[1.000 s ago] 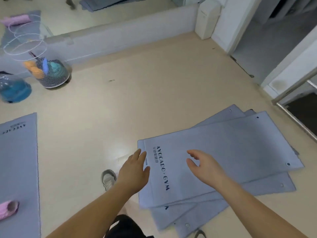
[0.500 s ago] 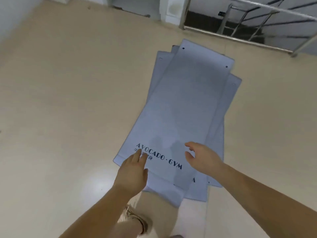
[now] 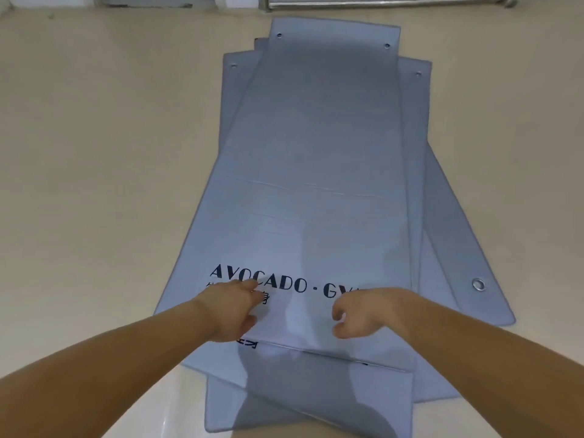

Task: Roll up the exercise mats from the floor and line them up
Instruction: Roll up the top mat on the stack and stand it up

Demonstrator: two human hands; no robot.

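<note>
Left hand: the left hand [image 3: 232, 309] lies low over the near end of the top mat [image 3: 316, 184], fingers stretched toward 12 o'clock across the printed lettering [image 3: 286, 282], thumb spread. It is open and grips nothing; whether the palm presses the mat I cannot tell.
Right hand: the right hand [image 3: 368, 312] hangs over the same end at 3 o'clock from the left one, fingers curled loosely downward, half open, with nothing in it.
What changed: a second ago the mats ran off slantwise toward 2 o'clock; now the top mat runs straight away toward 12 o'clock and both hands have come in over its short near edge, the right one curling from a flat spread.
Meaning for the task: in my judgement the person is now squared up to start the first roll from this edge. No mat here is rolled yet, so the job is near its start.
Mats: the top mat lies flat on the pile of mats [image 3: 442, 248], whose corners fan out at 10, 2 and 4 o'clock. A lower mat [image 3: 316, 403] sticks out toward 6 o'clock under the forearms.
Around: bare floor [image 3: 94, 153] on both sides; a metal rail [image 3: 379, 3] at 12 o'clock beyond the far end.
In the way: the mats beneath may drag along or get caught in the roll. The floor ahead looks free.
</note>
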